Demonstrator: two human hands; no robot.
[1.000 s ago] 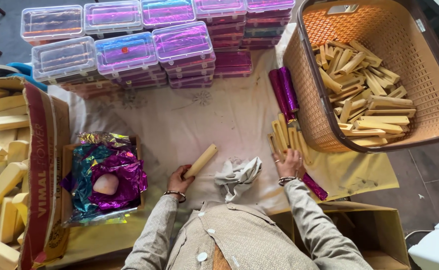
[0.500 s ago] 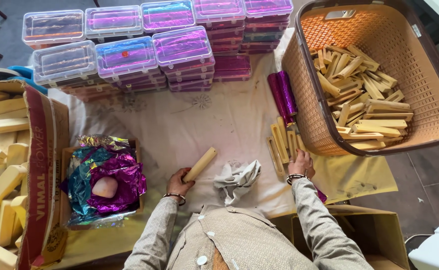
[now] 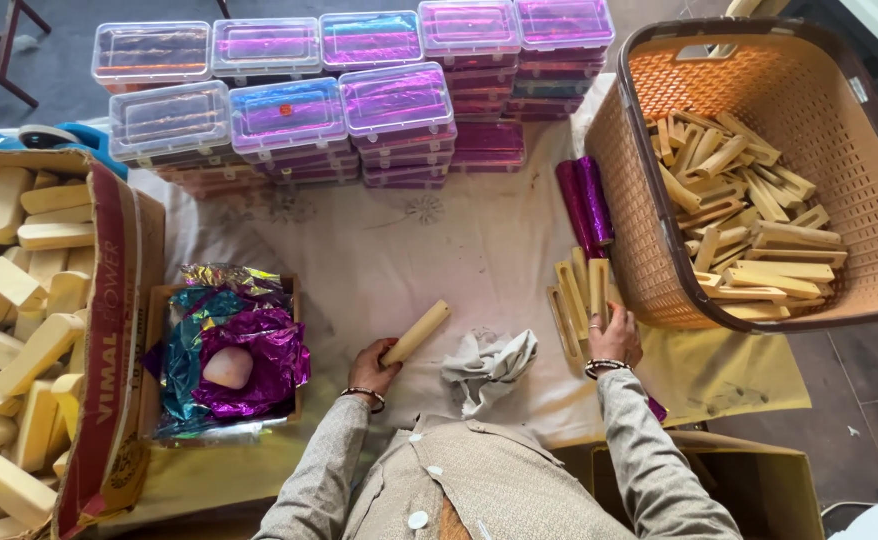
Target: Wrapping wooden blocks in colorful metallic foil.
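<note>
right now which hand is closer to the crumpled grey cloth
Left, narrowly. The left hand, gripping a pale wooden stick, sits just beside the cloth on its left. The right hand is further off on the other side, on the upright sticks.

Cardboard box (image 3: 109,330): cut off by left edge
Basket (image 3: 639,250): right rim past the frame
Right hand (image 3: 614,338) grip: fingertips hidden behind yellow sticks (image 3: 584,295)
Lower carton (image 3: 759,480): partly under the sleeve

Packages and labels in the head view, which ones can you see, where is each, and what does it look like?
Plastic boxes: stacked along the far edge; clear, rectangular, purple foil inside.
Carton: far left; brown cardboard, red printed flap, full of cream bars.
Small box: near the left hand; open cardboard, purple and teal foil.
Foil rolls: beside the basket; purple tubes.
</note>
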